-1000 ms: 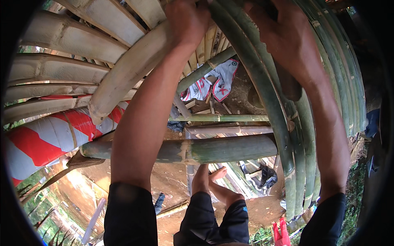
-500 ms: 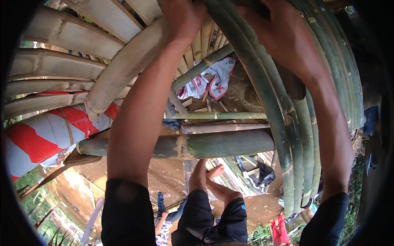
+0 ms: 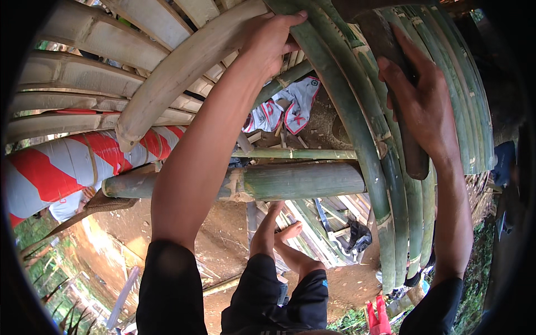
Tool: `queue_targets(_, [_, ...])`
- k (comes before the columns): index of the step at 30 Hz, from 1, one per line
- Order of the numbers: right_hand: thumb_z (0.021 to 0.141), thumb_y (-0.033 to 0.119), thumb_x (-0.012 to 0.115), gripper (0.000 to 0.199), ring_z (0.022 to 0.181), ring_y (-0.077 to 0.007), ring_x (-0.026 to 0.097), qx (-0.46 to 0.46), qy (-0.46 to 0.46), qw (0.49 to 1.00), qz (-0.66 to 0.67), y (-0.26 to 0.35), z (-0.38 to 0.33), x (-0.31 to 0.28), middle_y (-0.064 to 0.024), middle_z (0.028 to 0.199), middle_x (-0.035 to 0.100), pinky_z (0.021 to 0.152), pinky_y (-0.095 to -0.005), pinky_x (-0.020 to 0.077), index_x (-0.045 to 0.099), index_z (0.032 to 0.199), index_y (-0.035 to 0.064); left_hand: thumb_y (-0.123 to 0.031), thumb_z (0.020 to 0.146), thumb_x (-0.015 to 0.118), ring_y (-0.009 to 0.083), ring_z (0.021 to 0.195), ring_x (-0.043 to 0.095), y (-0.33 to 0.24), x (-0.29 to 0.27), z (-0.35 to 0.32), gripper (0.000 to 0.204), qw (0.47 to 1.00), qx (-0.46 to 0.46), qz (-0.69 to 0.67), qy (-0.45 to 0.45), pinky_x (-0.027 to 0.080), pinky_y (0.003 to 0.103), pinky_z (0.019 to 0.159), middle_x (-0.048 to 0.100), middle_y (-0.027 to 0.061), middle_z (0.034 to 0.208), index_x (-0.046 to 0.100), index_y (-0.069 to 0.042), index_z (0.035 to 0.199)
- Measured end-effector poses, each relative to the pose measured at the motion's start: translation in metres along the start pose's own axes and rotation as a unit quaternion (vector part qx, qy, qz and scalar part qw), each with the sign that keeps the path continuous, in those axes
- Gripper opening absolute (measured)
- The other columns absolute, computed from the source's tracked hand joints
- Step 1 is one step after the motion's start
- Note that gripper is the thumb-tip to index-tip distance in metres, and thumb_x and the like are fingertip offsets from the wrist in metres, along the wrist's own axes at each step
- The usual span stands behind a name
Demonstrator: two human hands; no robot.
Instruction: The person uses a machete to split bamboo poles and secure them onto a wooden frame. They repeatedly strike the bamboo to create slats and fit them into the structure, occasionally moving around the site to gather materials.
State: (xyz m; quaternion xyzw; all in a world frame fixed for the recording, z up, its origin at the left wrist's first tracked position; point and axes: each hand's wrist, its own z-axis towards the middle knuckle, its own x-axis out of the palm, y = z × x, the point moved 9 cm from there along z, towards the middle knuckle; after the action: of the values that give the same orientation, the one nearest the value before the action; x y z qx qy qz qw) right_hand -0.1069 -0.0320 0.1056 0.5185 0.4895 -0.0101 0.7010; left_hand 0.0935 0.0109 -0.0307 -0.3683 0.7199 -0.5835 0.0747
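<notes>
My right hand (image 3: 427, 106) is wrapped around the thick wooden handle of a hammer (image 3: 410, 139). Its dark head is partly cut off by the upper edge. Under the hammer run several long green bamboo slats (image 3: 363, 123), side by side and curving toward the lower right. At the top, my left hand (image 3: 271, 39) grips the upper end of the innermost slat, with its thumb over the edge and its other fingers partly hidden. Beside that hand, a pale bamboo piece (image 3: 167, 78) slants down to the left.
A thick green bamboo pole (image 3: 301, 181) crosses in front of me. Pale split slats (image 3: 84, 84) fan out at upper left, above a red-and-white wrapped pole (image 3: 50, 173). Below lie a white-and-red cloth (image 3: 301, 103), bamboo strips (image 3: 304, 229) and a black bag (image 3: 357, 237) on bare soil.
My right hand has come down and toward me with the hammer, whose handle now shows over the slats. The left hand has shifted slightly right and lower into view.
</notes>
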Motion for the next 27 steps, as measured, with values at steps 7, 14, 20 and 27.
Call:
queue_targets(7, [0.093, 0.026, 0.060, 0.056, 0.055, -0.0070, 0.049, -0.021, 0.006, 1.000, -0.013, 0.006, 0.009, 0.006, -0.0016, 0.074, 0.056, 0.050, -0.0253, 0.0411, 0.042, 0.142, 0.0054, -0.005, 0.084, 0.062, 0.0206, 0.070, 0.065, 0.015, 0.001, 0.014, 0.019, 0.997, -0.038, -0.055, -0.034, 0.052, 0.031, 0.058, 0.067, 0.0096, 0.087, 0.062, 0.002, 0.102])
queue_targets(14, [0.092, 0.013, 0.057, 0.051, 0.079, -0.0160, 0.060, -0.019, 0.050, 0.998, -0.044, 0.054, 0.028, 0.012, -0.0211, 0.091, 0.065, 0.067, -0.0327, 0.0468, 0.041, 0.133, -0.0125, -0.004, 0.082, 0.062, 0.0174, 0.056, 0.059, 0.002, -0.001, -0.001, 0.012, 0.994, -0.038, -0.036, -0.097, 0.046, 0.029, 0.045, 0.066, 0.0084, 0.081, 0.064, -0.001, 0.093])
queue_targets(20, [0.089, 0.013, 0.058, 0.051, 0.086, -0.0196, 0.062, -0.101, 0.056, 0.992, -0.048, 0.053, 0.057, 0.022, -0.0244, 0.097, 0.065, 0.073, -0.0322, 0.0478, 0.043, 0.131, -0.0118, -0.004, 0.083, 0.059, 0.0185, 0.064, 0.063, 0.004, 0.002, -0.002, 0.013, 0.993, -0.041, -0.051, -0.100, 0.051, 0.031, 0.051, 0.066, 0.0085, 0.082, 0.064, -0.001, 0.094])
queue_targets(27, [0.089, 0.013, 0.055, 0.051, 0.108, -0.0324, 0.061, -0.268, -0.036, 0.961, -0.064, 0.053, 0.070, 0.029, -0.0313, 0.114, 0.059, 0.089, -0.0367, 0.0465, 0.042, 0.133, -0.0112, -0.009, 0.084, 0.059, 0.0191, 0.067, 0.066, -0.008, 0.006, -0.013, 0.020, 0.993, -0.012, -0.032, -0.116, 0.055, 0.031, 0.055, 0.067, 0.0097, 0.087, 0.064, 0.000, 0.101])
